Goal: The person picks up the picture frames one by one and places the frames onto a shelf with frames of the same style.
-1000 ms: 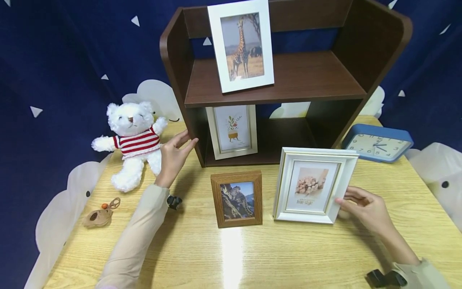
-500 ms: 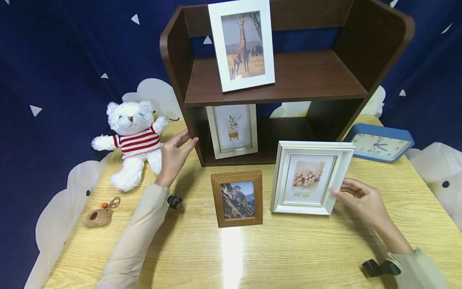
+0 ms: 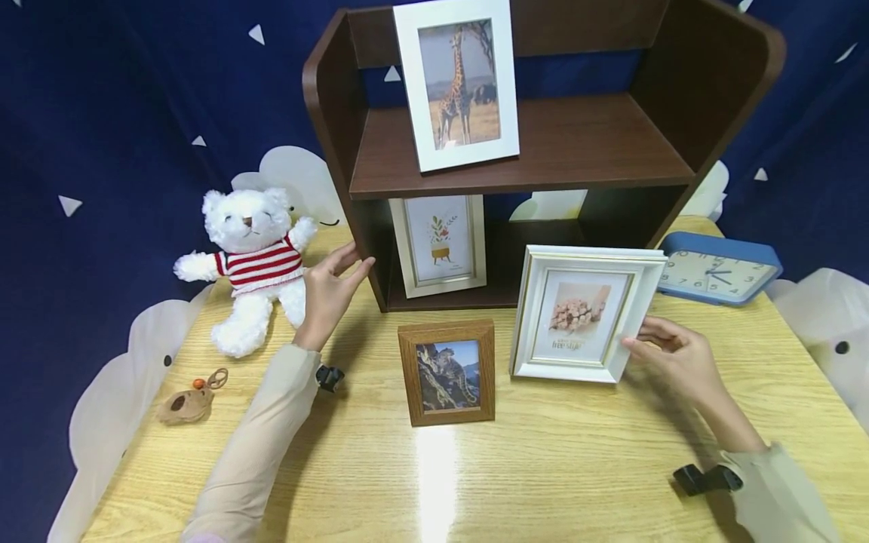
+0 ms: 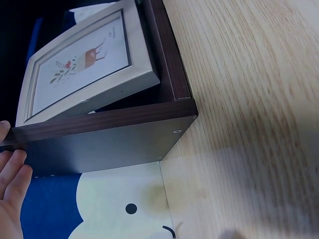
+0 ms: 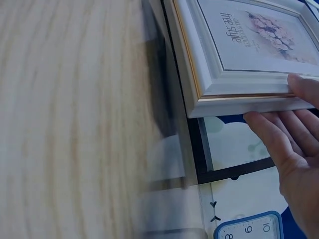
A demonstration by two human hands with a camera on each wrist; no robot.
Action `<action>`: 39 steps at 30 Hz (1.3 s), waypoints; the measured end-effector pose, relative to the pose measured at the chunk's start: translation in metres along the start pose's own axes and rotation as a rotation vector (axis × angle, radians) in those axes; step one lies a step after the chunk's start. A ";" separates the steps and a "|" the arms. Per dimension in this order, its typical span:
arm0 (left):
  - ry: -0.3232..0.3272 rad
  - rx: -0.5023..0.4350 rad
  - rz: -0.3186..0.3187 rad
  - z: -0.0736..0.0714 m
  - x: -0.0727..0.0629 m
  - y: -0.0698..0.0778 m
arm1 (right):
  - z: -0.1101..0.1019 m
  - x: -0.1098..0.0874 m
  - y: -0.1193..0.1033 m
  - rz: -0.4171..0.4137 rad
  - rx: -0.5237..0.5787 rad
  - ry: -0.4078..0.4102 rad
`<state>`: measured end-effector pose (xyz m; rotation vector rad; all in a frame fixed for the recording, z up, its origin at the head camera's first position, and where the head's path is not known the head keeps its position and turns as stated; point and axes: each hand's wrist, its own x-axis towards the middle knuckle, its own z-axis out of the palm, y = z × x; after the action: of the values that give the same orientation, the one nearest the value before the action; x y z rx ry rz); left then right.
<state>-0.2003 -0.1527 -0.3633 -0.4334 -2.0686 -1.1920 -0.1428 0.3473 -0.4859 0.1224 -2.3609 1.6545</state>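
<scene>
My left hand (image 3: 329, 294) holds the left side panel of a dark brown two-tier shelf (image 3: 570, 139), thumb at the front edge and fingers along the outside. In the left wrist view, the fingertips touch the panel (image 4: 104, 142). My right hand (image 3: 679, 366) pinches the lower right edge of a white picture frame (image 3: 577, 313) with a flower print. The frame leans back just in front of the lower tier's right half. In the right wrist view, the thumb (image 5: 304, 88) lies on the frame's face and the fingers go behind it.
A giraffe frame (image 3: 458, 94) stands on the upper tier, a potted-plant frame (image 3: 441, 245) on the lower. A brown wooden frame (image 3: 446, 373) stands on the table. Left are a white teddy bear (image 3: 251, 256) and a brown plush keychain (image 3: 186, 406); right, a blue clock (image 3: 723, 268).
The white picture frame and my right hand have moved away from me, toward the shelf's lower tier. My left hand has kept its place on the side panel.
</scene>
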 end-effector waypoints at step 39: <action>-0.001 0.003 -0.003 0.001 0.000 -0.003 | 0.006 0.068 0.021 0.042 0.264 -0.006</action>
<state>-0.2023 -0.1531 -0.3656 -0.4300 -2.0718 -1.1903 -0.2140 0.3544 -0.4899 0.1279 -2.1513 1.9821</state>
